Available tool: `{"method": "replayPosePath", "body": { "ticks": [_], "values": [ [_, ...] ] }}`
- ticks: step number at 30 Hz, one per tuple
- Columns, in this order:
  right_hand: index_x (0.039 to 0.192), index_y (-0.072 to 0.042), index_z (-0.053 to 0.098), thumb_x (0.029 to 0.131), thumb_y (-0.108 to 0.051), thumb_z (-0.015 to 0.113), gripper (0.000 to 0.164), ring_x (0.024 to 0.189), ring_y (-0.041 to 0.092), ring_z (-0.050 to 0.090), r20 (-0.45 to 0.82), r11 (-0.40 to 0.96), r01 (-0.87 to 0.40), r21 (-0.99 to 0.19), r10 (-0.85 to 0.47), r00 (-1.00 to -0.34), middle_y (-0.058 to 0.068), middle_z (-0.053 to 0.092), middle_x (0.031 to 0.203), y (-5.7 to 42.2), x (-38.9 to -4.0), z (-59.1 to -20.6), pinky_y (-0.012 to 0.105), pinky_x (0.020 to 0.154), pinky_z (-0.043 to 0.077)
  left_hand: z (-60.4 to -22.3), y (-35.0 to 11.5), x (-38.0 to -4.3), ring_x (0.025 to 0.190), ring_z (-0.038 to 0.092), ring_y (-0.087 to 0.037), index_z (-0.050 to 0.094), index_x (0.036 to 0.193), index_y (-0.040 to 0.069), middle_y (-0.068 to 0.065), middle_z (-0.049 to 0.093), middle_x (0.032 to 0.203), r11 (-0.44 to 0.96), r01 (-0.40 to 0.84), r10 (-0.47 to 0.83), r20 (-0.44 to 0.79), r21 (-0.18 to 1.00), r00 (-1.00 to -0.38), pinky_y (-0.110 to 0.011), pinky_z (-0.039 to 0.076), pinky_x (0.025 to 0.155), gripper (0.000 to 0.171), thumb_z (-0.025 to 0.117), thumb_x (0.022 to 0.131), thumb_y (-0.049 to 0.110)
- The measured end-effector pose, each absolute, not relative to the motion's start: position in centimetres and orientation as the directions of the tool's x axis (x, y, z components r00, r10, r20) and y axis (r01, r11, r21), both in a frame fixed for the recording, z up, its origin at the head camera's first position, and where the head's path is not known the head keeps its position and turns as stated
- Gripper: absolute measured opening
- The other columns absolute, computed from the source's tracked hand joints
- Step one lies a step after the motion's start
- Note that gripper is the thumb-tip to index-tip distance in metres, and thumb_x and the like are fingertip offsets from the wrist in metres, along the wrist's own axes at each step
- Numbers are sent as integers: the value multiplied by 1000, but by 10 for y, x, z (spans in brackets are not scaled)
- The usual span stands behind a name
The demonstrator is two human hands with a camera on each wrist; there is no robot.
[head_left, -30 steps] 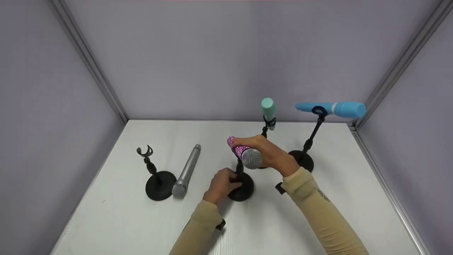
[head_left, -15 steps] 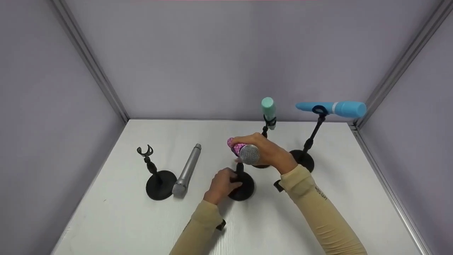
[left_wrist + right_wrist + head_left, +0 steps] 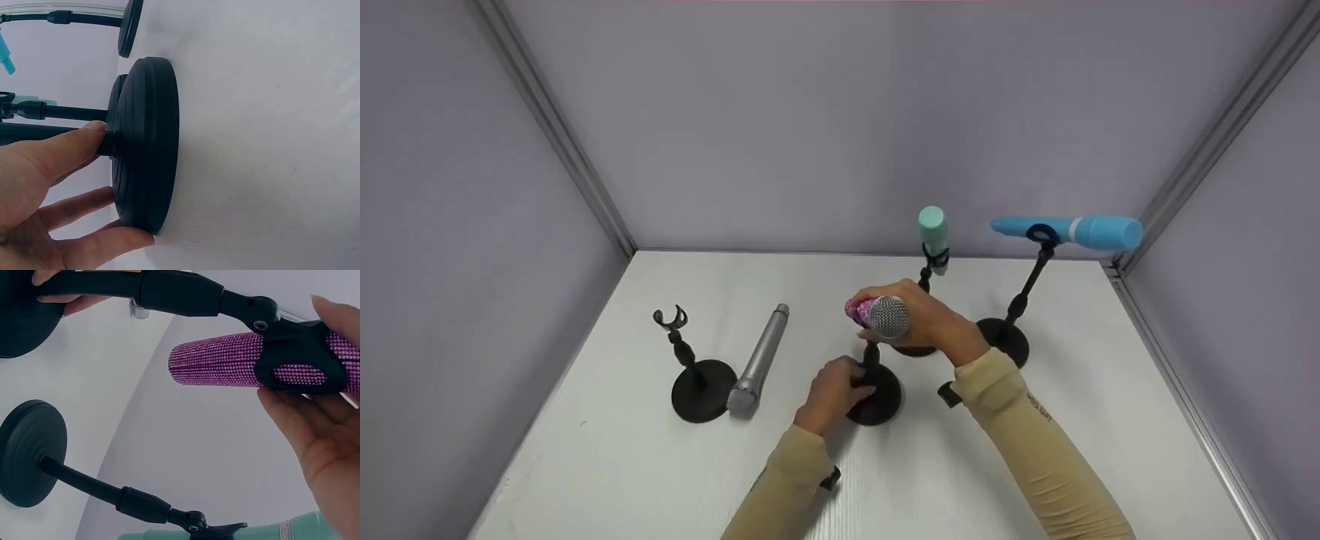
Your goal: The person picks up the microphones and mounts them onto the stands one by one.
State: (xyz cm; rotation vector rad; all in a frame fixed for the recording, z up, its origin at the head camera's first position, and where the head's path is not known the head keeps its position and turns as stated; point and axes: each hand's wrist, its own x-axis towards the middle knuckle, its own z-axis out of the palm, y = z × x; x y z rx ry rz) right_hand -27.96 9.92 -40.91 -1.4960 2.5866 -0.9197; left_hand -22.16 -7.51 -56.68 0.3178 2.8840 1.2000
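My right hand point(image 3: 911, 311) grips a pink glittery microphone point(image 3: 216, 360) with a silver mesh head point(image 3: 889, 317). In the right wrist view its handle sits in the black clip point(image 3: 298, 360) of a microphone stand, my thumb above and my fingers below. My left hand point(image 3: 832, 390) holds that stand low down. The left wrist view has my thumb against the stem and fingers at the edge of the round black base point(image 3: 147, 146). The base rests on the white table.
A silver microphone point(image 3: 760, 360) lies beside a bare black stand point(image 3: 701, 390) on the left. Behind my right hand, a mint-green microphone point(image 3: 934, 231) sits in its stand. A blue microphone point(image 3: 1102, 232) sits in another stand at right. Grey walls point(image 3: 810, 127) enclose the table point(image 3: 607, 465).
My right hand has shifted slightly up and back, and the pink microphone's head has tilted up toward the camera. The left hand stays on the stand.
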Motion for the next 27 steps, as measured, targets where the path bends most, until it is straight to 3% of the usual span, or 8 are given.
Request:
{"method": "replayPosePath", "body": {
  "ticks": [11, 21, 24, 27],
  "values": [
    [126, -7, 69, 89, -15, 81, 40, 108, 24, 72, 253, 370, -735, -568, -772, -584, 9, 75, 119, 103, -280, -414, 45, 101, 57, -568, -73, -222, 108, 69, -31, 76, 109, 0, -14, 73, 113, 699, 181, 182, 73, 692, -981, -48, 57, 95, 28, 82, 89, 18],
    [143, -6, 59, 88, -15, 82, 60, 127, 29, 66, 254, 392, -721, -572, -750, -610, 13, 68, 138, 113, -274, -422, 46, 109, 52, -572, -74, -221, 109, 69, -30, 79, 108, 1, -10, 74, 114, 705, 173, 172, 72, 688, -983, -48, 57, 94, 30, 84, 87, 21],
    [145, -3, 56, 86, -11, 84, 65, 124, 31, 67, 275, 424, -720, -550, -721, -635, 17, 67, 138, 118, -271, -426, 48, 106, 54, -571, -75, -221, 107, 69, -30, 79, 107, 2, -9, 74, 112, 705, 163, 160, 69, 690, -985, -48, 57, 93, 29, 84, 86, 21],
    [140, -3, 59, 85, -8, 84, 60, 120, 32, 69, 268, 464, -672, -577, -670, -692, 17, 70, 132, 125, -268, -433, 49, 103, 56, -571, -76, -221, 107, 69, -29, 79, 107, 2, -9, 74, 112, 705, 162, 158, 69, 690, -985, -47, 57, 93, 28, 84, 87, 22]
  ]
}}
